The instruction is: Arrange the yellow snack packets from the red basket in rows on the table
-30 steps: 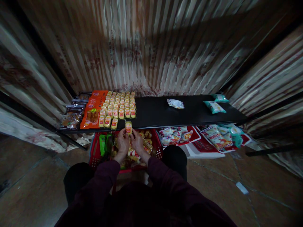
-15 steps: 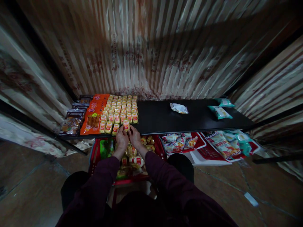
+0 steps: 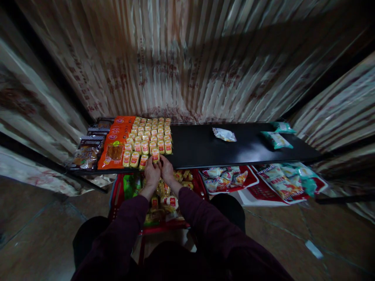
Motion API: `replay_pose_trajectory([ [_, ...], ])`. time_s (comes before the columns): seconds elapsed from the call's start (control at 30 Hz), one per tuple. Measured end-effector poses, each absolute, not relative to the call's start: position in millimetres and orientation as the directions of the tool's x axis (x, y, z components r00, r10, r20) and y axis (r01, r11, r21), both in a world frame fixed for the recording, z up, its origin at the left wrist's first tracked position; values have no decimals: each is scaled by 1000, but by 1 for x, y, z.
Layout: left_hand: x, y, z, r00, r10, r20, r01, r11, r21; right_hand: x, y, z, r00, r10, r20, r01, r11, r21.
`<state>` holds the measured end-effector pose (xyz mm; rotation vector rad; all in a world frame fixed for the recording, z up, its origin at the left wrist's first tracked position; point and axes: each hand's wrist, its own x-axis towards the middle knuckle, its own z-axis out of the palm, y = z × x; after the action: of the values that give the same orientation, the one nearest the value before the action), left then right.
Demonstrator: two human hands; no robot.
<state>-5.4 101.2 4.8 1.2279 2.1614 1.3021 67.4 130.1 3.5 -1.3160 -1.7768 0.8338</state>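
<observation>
My left hand (image 3: 151, 173) and my right hand (image 3: 166, 170) meet at the front edge of a black shelf (image 3: 205, 150). Both pinch a small yellow snack packet (image 3: 155, 155) that lies in the front row of several like packets (image 3: 149, 136) laid out in rows. Left of the rows lie orange packs (image 3: 115, 142) and dark packs (image 3: 88, 148). Under my wrists stands a red basket (image 3: 115, 195) with more yellow packets (image 3: 164, 195) in it.
A pale packet (image 3: 224, 134) and two teal packets (image 3: 277, 139) lie on the right of the shelf. On the floor below, red-and-white trays (image 3: 252, 193) hold more snack bags (image 3: 278, 179). Striped curtains (image 3: 187, 58) close in the back and sides.
My hands carried the yellow packet from above the basket forward onto the shelf's front row. The view shifted slightly as I leaned in.
</observation>
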Motion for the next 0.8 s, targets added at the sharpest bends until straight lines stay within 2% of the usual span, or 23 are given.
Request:
replay_pose_trajectory([
  [0.8, -2, 104, 2, -567, 812, 138, 467, 179, 866, 62, 140, -8, -220, 959, 178, 548, 273, -791],
])
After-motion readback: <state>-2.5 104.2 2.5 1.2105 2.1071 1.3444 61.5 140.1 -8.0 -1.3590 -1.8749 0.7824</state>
